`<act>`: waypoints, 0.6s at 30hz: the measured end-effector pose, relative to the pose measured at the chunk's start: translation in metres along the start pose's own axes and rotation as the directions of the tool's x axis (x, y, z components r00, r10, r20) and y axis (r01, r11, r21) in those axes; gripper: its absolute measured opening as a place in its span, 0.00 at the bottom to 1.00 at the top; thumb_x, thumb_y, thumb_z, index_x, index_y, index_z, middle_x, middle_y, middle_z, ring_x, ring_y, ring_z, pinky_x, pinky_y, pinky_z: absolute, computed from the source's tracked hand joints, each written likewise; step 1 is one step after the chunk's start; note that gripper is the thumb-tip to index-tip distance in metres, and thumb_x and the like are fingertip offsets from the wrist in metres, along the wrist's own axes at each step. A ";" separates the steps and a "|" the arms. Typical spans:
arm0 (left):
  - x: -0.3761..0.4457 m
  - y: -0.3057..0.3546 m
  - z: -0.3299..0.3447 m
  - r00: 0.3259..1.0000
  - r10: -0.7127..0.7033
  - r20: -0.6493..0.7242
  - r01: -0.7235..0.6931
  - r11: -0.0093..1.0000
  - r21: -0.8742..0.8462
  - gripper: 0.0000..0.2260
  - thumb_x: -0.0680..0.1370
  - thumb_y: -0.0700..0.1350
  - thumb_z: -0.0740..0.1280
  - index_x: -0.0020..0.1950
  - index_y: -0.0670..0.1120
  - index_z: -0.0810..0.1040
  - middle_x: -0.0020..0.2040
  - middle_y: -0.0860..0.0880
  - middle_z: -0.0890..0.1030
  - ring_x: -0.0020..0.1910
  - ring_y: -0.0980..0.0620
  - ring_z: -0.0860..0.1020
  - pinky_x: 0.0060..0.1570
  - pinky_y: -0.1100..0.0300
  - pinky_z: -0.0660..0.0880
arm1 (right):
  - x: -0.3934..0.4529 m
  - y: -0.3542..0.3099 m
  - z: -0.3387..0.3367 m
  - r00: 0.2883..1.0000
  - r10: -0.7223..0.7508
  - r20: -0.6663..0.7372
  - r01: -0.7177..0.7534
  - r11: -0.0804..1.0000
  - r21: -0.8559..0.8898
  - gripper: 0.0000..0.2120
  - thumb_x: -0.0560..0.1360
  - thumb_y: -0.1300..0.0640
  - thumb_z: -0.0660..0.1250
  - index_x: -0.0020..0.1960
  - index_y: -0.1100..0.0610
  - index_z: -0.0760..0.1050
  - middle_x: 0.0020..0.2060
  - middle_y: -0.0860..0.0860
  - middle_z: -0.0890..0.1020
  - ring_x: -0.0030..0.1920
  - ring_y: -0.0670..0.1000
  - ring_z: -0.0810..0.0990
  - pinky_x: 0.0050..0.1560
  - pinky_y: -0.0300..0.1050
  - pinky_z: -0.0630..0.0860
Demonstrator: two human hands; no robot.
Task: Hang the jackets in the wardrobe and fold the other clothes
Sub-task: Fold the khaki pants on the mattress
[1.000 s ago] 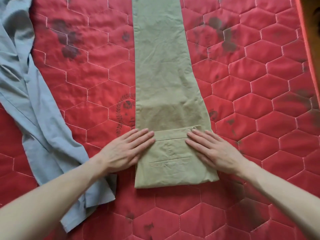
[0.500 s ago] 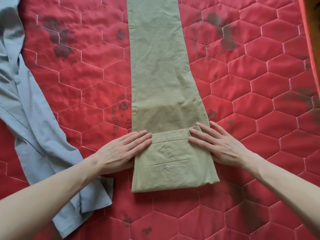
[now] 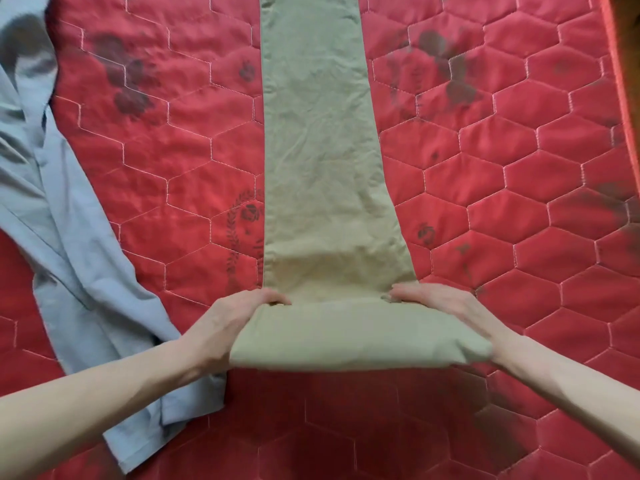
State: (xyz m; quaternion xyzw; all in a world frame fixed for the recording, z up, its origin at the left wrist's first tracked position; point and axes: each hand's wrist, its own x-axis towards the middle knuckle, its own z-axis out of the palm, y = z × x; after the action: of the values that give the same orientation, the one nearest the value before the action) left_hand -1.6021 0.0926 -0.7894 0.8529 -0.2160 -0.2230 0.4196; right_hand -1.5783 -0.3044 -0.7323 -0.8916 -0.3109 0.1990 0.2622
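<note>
A red quilted bed (image 3: pixel 519 202) fills the head view. The khaki trousers (image 3: pixel 322 150) run up its middle; a grey-blue garment (image 3: pixel 69 254) lies along the left edge. A second ago both palms pressed flat; now the left hand (image 3: pixel 225 323) and right hand (image 3: pixel 446 313) have lifted the folded waist end, fingers (image 3: pixel 273 299) curled around it, likely turning over the next fold.

You look down on a red quilted mattress cover (image 3: pixel 519 202) stitched in pale hexagons and printed with dark faded flower and wreath motifs. At the far right edge a brown wooden strip (image 3: pixel 628 46) borders it. Soft, even light.
</note>
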 end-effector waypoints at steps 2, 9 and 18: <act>-0.004 0.005 0.009 0.991 -0.059 -0.121 0.057 0.998 -0.019 0.13 0.82 0.56 0.59 0.62 0.52 0.76 0.52 0.56 0.82 0.48 0.50 0.81 0.50 0.57 0.76 | 0.005 -0.016 0.002 0.981 0.184 0.068 -0.173 0.975 -0.143 0.14 0.77 0.32 0.64 0.52 0.34 0.85 0.69 0.52 0.75 0.55 0.37 0.83 0.57 0.37 0.77; 0.015 0.031 0.028 0.792 -0.492 -0.361 0.392 0.864 -0.316 0.26 0.82 0.67 0.47 0.53 0.52 0.78 0.43 0.51 0.84 0.43 0.53 0.81 0.48 0.50 0.76 | 0.013 0.006 0.031 0.839 0.516 -0.172 -0.446 0.834 0.326 0.18 0.79 0.34 0.57 0.38 0.45 0.63 0.26 0.43 0.68 0.28 0.45 0.68 0.34 0.42 0.62; 0.040 0.034 0.022 0.606 -0.629 -0.488 0.521 0.776 -0.354 0.23 0.85 0.55 0.62 0.31 0.52 0.66 0.25 0.58 0.73 0.27 0.56 0.69 0.35 0.50 0.65 | 0.073 0.017 0.038 0.707 0.673 -0.218 -0.521 0.704 0.482 0.22 0.86 0.41 0.55 0.39 0.53 0.68 0.30 0.48 0.76 0.34 0.51 0.72 0.42 0.56 0.70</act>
State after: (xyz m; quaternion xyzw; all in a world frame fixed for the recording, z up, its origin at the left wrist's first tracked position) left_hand -1.5880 0.0378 -0.7824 0.8614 0.2303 -0.0928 0.4432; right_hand -1.5375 -0.2545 -0.7858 -0.8947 0.1037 0.1554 0.4057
